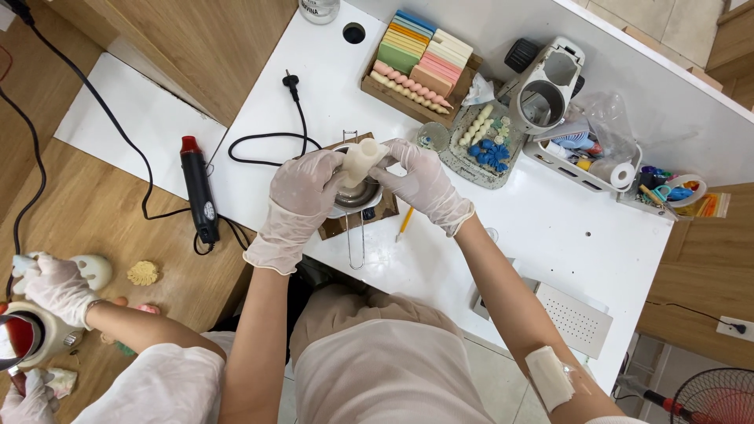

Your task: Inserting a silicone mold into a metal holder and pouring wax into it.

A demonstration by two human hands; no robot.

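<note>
Both my hands wear thin white gloves. My left hand [302, 192] and my right hand [420, 179] together grip a cream-white candle mould or candle [361, 157], held tilted over a small metal melting pot [357, 195]. The pot sits on a dark square heating plate [345, 224] on the white table [550, 228]. A wire handle [356, 247] hangs from the pot toward me. A yellow pencil [404, 224] lies just right of the plate.
A wooden box of coloured wax bars [420, 55] and a tray of blue and white wax pieces [483, 141] stand behind. A black heat gun [199, 188] lies left. Another person's gloved hand [55, 286] works at the lower left on the wooden floor.
</note>
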